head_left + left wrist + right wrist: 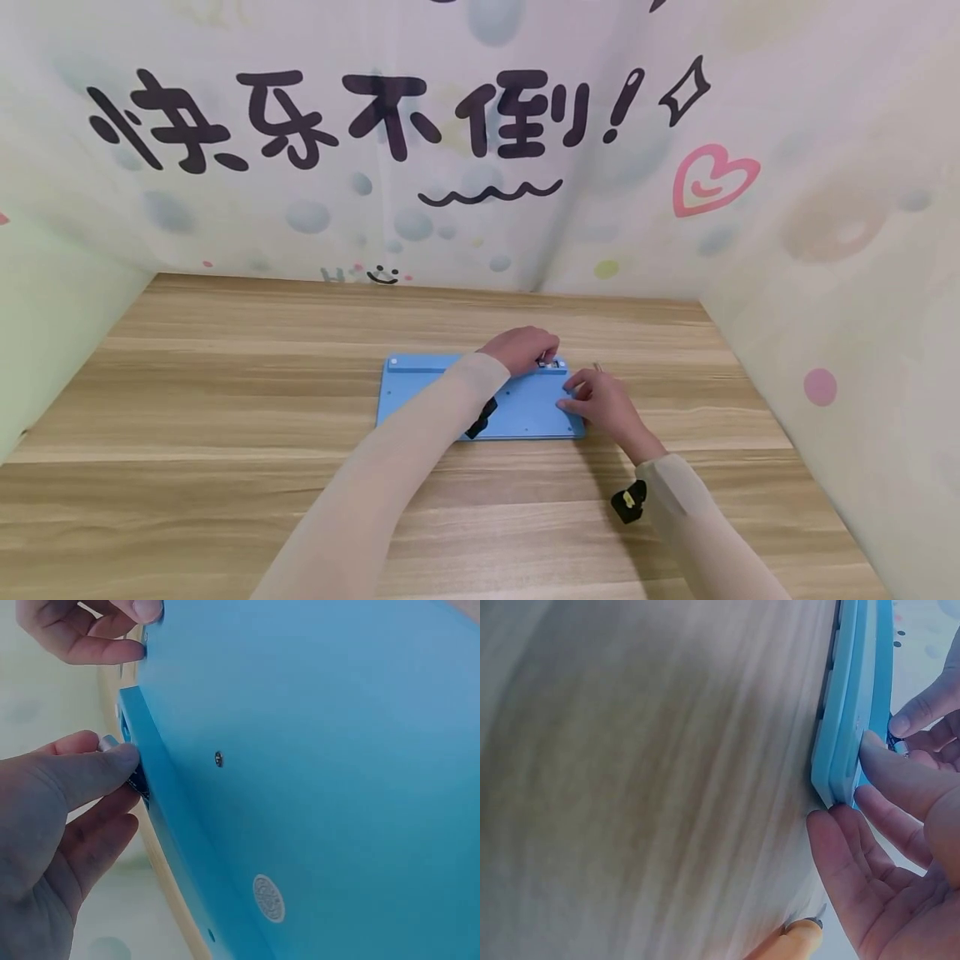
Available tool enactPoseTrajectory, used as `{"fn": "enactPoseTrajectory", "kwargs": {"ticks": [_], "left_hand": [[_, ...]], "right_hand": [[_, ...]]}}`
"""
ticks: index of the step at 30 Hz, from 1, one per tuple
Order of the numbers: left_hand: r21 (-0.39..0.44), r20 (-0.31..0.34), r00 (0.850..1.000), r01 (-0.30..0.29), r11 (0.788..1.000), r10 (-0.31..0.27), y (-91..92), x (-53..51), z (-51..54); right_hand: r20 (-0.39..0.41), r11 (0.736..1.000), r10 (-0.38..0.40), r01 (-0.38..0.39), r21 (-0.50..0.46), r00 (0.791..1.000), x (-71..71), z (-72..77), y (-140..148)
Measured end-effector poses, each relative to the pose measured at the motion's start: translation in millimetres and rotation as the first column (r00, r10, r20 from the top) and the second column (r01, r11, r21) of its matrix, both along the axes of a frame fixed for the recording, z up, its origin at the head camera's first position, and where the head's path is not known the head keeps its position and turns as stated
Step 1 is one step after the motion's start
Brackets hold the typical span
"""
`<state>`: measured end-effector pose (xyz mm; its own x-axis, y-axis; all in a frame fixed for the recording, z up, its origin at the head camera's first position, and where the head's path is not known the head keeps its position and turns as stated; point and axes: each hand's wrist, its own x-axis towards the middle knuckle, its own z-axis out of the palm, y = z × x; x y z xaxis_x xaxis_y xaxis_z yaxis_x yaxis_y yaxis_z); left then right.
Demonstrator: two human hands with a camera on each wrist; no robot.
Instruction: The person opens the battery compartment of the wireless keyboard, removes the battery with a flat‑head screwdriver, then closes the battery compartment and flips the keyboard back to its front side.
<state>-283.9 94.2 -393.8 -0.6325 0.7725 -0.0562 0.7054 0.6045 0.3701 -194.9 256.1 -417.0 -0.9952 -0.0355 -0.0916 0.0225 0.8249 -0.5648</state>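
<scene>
A blue keyboard (536,408) lies on the table with its screwed underside up. At the right end of its raised back ridge (169,784), my left hand (521,350) pinches a small battery-like cylinder (109,742) with a silver end and dark body between thumb and fingers. The cylinder is at a slot in the ridge; how far in it sits cannot be told. My right hand (609,406) grips the keyboard's right edge (844,776), its thumb on the underside and other fingers along the side.
An orange handle (791,943) with a dark tip shows below the right hand in the right wrist view. The wooden table (225,400) runs back to a printed cloth wall (450,242), with side walls left and right. A black device (628,502) is on the right wrist.
</scene>
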Motion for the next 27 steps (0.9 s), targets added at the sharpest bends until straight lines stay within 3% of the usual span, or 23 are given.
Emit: {"fn": "enactPoseTrajectory", "kwargs": {"ticks": [10,27], "left_hand": [[0.059,0.040,0.999,-0.031,0.998,0.029,-2.6,-0.4,-3.9],[0.108,0.007,0.999,0.036,0.994,-0.037,0.9,4.3,6.7]], "right_hand": [[0.003,1.000,-0.009,0.009,0.006,1.000,-0.5,-1.6,1],[-0.009,1.000,-0.004,0.004,-0.013,1.000,-1.7,-4.6,2]]}}
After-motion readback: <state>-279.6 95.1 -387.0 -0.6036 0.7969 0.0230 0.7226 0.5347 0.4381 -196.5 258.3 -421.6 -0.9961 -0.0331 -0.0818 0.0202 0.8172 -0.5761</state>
